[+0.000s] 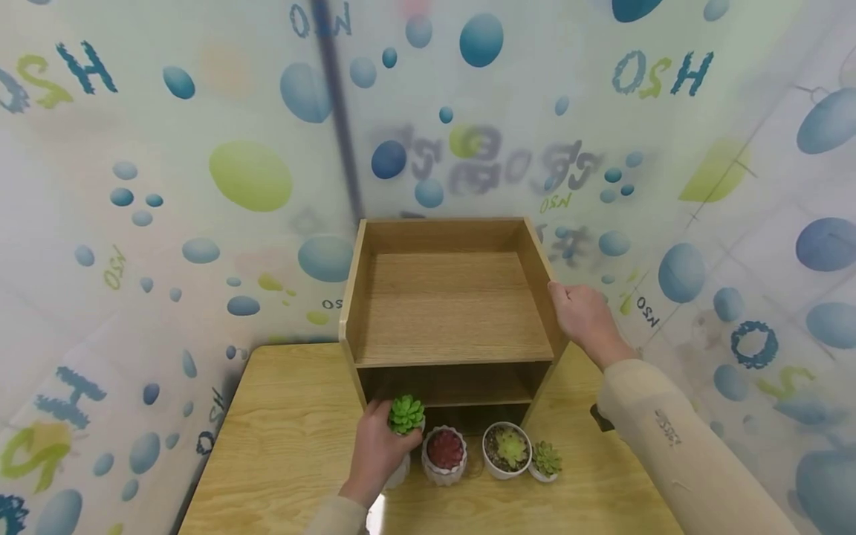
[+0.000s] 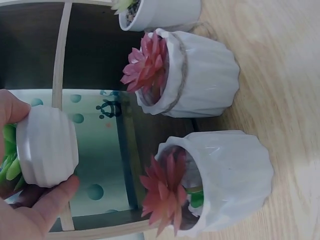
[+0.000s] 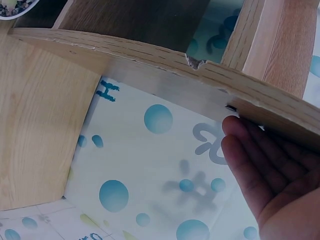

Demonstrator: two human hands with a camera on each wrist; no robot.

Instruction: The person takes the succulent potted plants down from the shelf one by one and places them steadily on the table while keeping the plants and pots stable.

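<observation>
My left hand [image 1: 379, 448] holds a small white ribbed pot [image 2: 49, 146] with a green succulent [image 1: 406, 414], raised at the front left of a wooden shelf [image 1: 455, 305]. Thumb and fingers grip the pot on opposite sides in the left wrist view. My right hand [image 1: 588, 321] grips the shelf's right side panel near its top edge, with fingers [image 3: 250, 165] along the outer face. Below the left hand stands a white pot [image 2: 230, 180] with a red succulent [image 2: 165, 192]. Beside it is another white pot [image 2: 205, 75], twine round its rim, with a reddish succulent [image 1: 444, 449].
To the right stand a round white pot [image 1: 507, 450] with a yellow-green succulent and a smaller potted succulent [image 1: 546, 461]. Everything rests on a wooden table [image 1: 281, 431]. Patterned curtains [image 1: 254, 178] hang close behind and at both sides.
</observation>
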